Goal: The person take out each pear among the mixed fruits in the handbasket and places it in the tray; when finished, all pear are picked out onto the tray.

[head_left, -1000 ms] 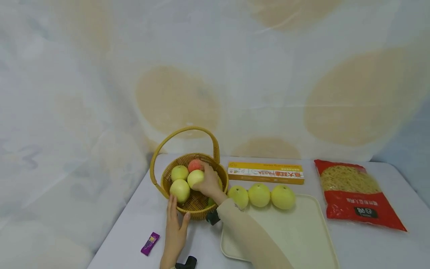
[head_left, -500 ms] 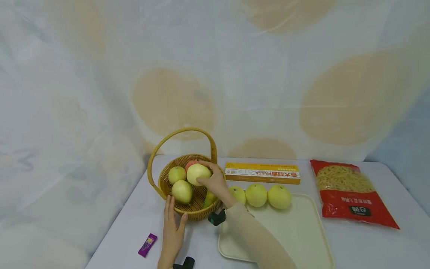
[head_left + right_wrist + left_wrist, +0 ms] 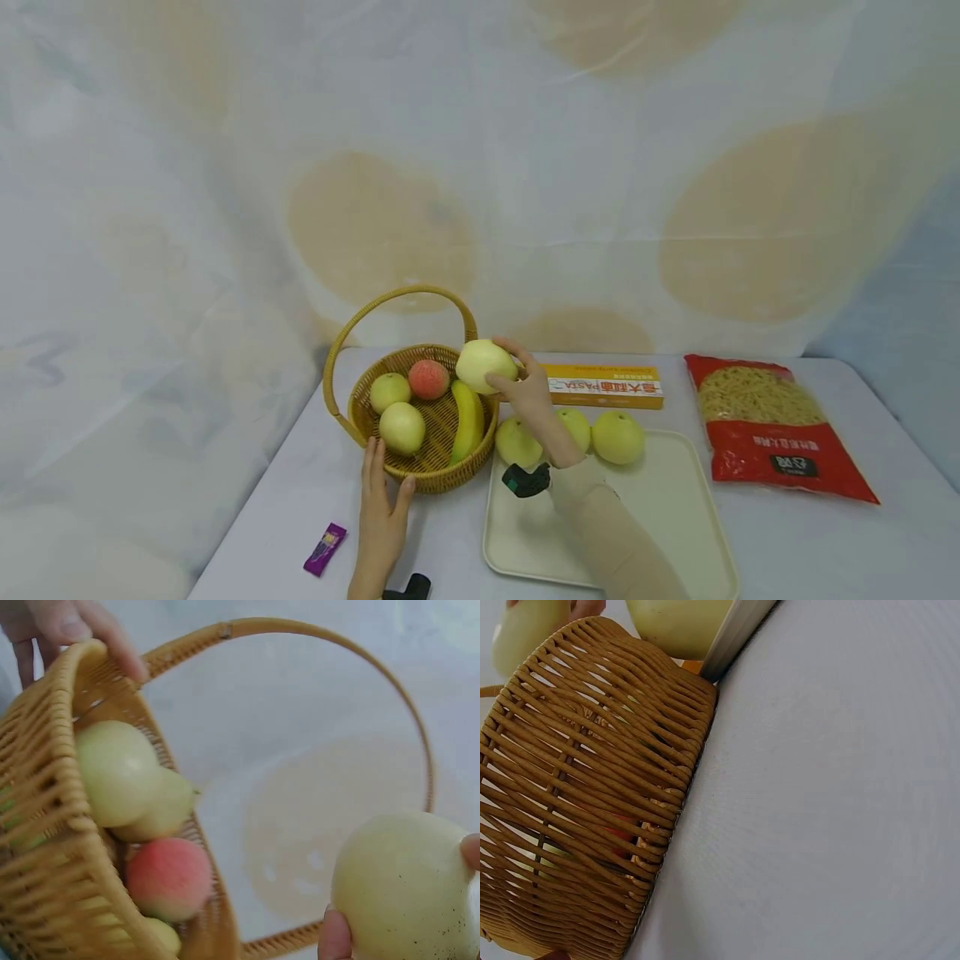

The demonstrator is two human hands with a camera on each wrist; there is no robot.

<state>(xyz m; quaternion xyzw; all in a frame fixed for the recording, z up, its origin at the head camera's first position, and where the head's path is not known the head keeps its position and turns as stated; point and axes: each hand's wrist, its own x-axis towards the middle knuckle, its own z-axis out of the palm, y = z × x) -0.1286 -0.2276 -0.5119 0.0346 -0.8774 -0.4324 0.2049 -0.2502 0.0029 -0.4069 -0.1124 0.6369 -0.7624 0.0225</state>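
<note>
In the head view my right hand [image 3: 534, 402] holds a pale yellow-green pear [image 3: 483, 365] between thumb and fingers, raised over the right rim of the wicker basket [image 3: 448, 479]. Dark specks dot this pear [image 3: 409, 892] in the right wrist view. Inside the basket lie a red peach [image 3: 429, 380], a banana [image 3: 468, 427] and two more yellow-green fruits [image 3: 402, 428]. My left hand [image 3: 382, 517] rests its extended fingers against the basket's near-left rim, thumb spread apart. The woven side [image 3: 592, 772] fills much of the left wrist view.
Right of the basket is a cream tray [image 3: 675, 517], with three yellow-green fruits [image 3: 618, 437] along its far edge. Behind it lies a pasta box [image 3: 607, 386]. A red pasta bag [image 3: 780, 429] is farther right, and a small purple packet [image 3: 326, 550] sits at front left.
My right hand has lifted the pear from among the basket's fruit and carried it right, uncovering the peach and banana. My left hand stays at the basket rim.
</note>
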